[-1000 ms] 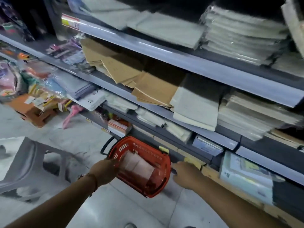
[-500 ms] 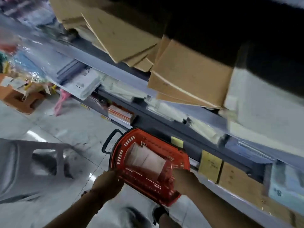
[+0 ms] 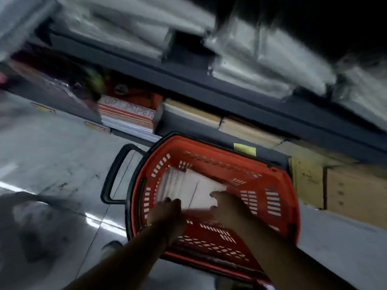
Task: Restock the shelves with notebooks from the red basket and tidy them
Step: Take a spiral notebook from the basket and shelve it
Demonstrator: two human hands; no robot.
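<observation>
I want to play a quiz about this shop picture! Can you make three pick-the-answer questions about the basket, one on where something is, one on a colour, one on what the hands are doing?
1. Where are the notebooks?
A. On the floor
B. Inside the basket
C. On the top shelf

2. What colour is the basket?
A. Red
B. Blue
C. Green

3. What are the left hand and right hand doing?
A. Hanging at the person's sides
B. Lifting the basket by its black handle
C. Reaching into the basket at the notebooks

Answers: 1 B, the white stack lies within the basket's walls. 2 A, its slotted sides are red. 3 C, both hands are over the stack; blur hides the fingers' grip.
</observation>
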